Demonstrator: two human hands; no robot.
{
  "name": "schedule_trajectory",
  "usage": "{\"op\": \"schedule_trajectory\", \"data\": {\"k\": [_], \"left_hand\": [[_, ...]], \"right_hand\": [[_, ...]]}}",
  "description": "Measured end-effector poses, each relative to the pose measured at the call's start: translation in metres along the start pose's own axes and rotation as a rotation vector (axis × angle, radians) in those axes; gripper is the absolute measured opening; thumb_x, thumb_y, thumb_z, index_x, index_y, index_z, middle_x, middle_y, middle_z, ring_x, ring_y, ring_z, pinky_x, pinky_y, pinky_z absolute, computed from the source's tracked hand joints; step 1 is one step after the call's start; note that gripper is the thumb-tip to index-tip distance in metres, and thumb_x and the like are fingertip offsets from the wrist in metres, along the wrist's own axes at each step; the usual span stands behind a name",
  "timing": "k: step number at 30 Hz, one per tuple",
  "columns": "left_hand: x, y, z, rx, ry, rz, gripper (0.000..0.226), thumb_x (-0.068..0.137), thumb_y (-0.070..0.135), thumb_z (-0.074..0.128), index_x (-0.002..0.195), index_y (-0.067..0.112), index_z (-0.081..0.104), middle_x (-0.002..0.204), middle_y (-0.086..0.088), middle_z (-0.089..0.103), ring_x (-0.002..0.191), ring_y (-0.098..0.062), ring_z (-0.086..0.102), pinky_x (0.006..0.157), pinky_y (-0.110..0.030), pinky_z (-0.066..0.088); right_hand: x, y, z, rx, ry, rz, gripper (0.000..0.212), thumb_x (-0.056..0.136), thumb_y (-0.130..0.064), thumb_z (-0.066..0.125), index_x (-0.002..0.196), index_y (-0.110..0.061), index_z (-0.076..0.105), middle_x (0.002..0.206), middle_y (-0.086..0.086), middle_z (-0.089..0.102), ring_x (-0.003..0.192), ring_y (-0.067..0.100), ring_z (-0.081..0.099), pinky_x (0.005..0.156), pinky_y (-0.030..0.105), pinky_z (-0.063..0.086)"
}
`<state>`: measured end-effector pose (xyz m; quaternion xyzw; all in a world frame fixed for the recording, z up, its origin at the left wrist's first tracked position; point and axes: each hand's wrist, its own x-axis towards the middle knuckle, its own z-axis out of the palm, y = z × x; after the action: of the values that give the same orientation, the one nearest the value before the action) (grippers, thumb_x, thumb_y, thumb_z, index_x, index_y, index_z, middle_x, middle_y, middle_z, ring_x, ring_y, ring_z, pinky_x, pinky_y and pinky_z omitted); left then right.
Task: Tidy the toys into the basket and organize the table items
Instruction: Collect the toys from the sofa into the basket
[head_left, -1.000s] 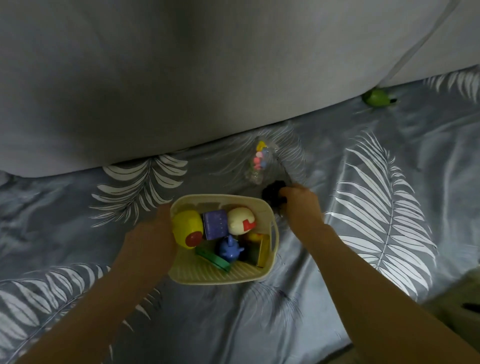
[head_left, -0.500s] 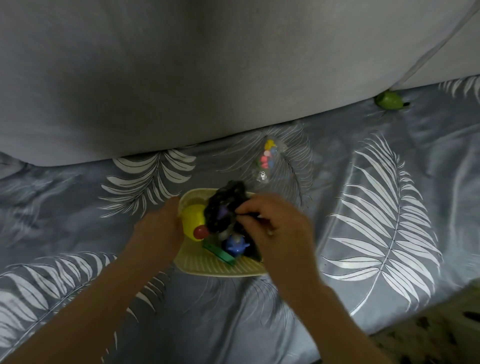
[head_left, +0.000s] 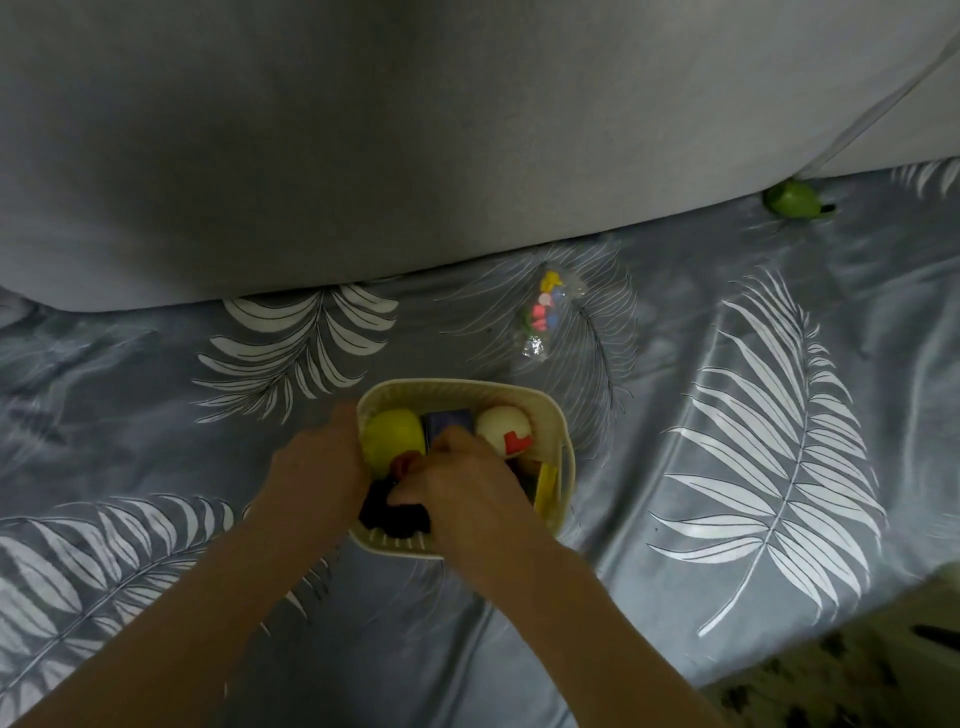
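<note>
Left hand (head_left: 317, 467): grip clamped on the basket (head_left: 467, 387), at its left rim.
Right hand (head_left: 457, 483): grip curled round the black fuzzy toy (head_left: 389, 512), inside the basket's near-left corner.
Bead bag (head_left: 543, 312): on the bedsheet, beyond the basket.

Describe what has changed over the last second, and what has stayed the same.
The right hand lifted the black toy off the bed beyond the basket and lowered it inside, still gripping it. The left hand keeps holding the basket's left rim; the bead bag and green toy lie unmoved.
</note>
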<state>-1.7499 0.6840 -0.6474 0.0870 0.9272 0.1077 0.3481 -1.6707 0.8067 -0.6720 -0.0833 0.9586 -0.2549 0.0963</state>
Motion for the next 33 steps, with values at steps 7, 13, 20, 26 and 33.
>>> {"op": "schedule_trajectory", "data": {"k": [7, 13, 20, 26, 33], "left_hand": [[0.002, 0.001, -0.004, -0.066, 0.019, -0.003, 0.041, 0.096, 0.020, 0.041, 0.137, 0.014, 0.033, 0.116, -0.014, 0.061, 0.106, -0.030, 0.059, 0.080, -0.031, 0.040], [0.006, -0.002, 0.000, -0.067, 0.036, -0.018, 0.043, 0.096, 0.015, 0.040, 0.138, 0.015, 0.031, 0.117, -0.014, 0.060, 0.104, -0.030, 0.059, 0.086, -0.034, 0.044], [0.005, 0.001, -0.001, -0.043, 0.028, -0.036, 0.040, 0.097, 0.020, 0.038, 0.137, 0.014, 0.032, 0.119, -0.013, 0.058, 0.107, -0.029, 0.058, 0.087, -0.032, 0.043], [-0.007, 0.009, -0.016, -0.034, -0.070, -0.034, 0.039, 0.097, 0.021, 0.041, 0.134, 0.010, 0.036, 0.121, -0.014, 0.059, 0.108, -0.028, 0.059, 0.089, -0.031, 0.044], [-0.042, 0.030, -0.048, -0.038, -0.064, 0.011, 0.041, 0.096, 0.023, 0.044, 0.134, 0.011, 0.038, 0.123, -0.012, 0.058, 0.111, -0.028, 0.057, 0.093, -0.034, 0.044]], "right_hand": [[0.030, 0.067, -0.078, -0.168, 0.369, 0.215, 0.042, 0.069, 0.009, 0.057, 0.102, -0.012, 0.072, 0.103, 0.011, 0.071, 0.096, 0.034, 0.060, 0.078, 0.039, 0.052], [0.069, 0.148, -0.082, -0.310, -0.149, 0.447, 0.077, 0.081, 0.010, 0.057, 0.144, -0.028, 0.036, 0.160, 0.007, 0.010, 0.143, 0.042, 0.012, 0.114, 0.050, 0.028], [0.074, 0.159, -0.048, -0.231, 0.033, 0.417, 0.032, 0.080, -0.005, 0.068, 0.109, -0.019, 0.068, 0.121, 0.008, 0.057, 0.098, 0.033, 0.060, 0.087, 0.040, 0.053], [0.032, 0.076, -0.099, -0.087, 0.308, 0.356, 0.030, 0.075, -0.003, 0.072, 0.102, -0.015, 0.069, 0.123, 0.012, 0.058, 0.105, 0.034, 0.058, 0.089, 0.044, 0.051], [-0.034, -0.027, -0.108, -0.056, 0.025, 0.389, 0.018, 0.082, -0.027, 0.068, 0.100, -0.025, 0.069, 0.107, 0.001, 0.063, 0.096, 0.024, 0.059, 0.079, 0.030, 0.052]]}}
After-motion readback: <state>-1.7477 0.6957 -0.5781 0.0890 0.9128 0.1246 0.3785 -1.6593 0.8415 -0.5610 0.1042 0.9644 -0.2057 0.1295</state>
